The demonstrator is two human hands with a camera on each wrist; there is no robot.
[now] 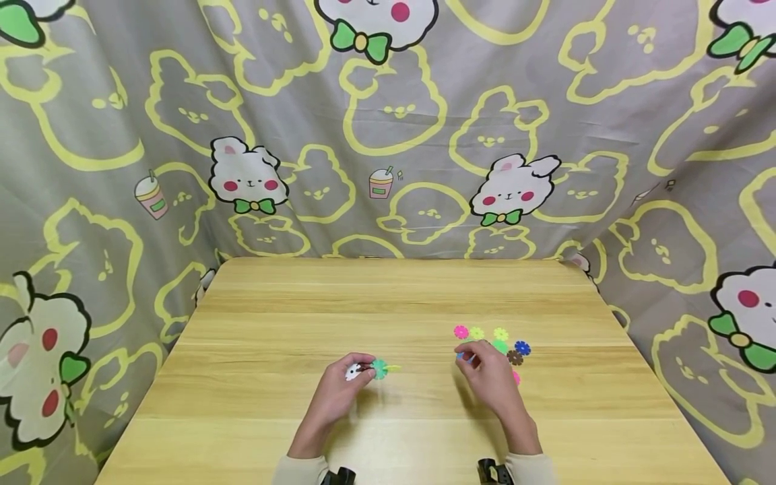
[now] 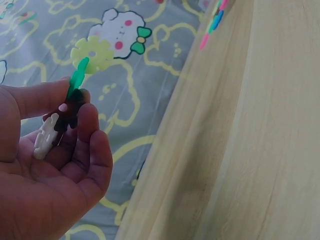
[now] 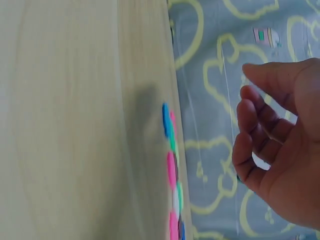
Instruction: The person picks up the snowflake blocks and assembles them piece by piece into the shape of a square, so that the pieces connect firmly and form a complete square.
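Fingers first, folks: on our left hand they're curled in toward the thumb, pinching a little chain of notched discs; we've got a white disc at the palm end, a dark brown piece next to it, then a green disc and a pale yellow disc sticking out past the fingertips; the chain is held up off the wooden table, well to the left of the loose pieces.

Our right hand has its fingers loosely bent, thumb and index tips near each other with a gap between; a pale patch shows behind the curled ones, and we can't tell what it is. That hand hangs over the near side of the loose bunch; a light blue disc peeks out by its fingertips, a pink disc and two yellow discs sit farther back, and a dark blue disc and a loose brown disc are off to the right; behind it all hangs our bunny-print curtain.
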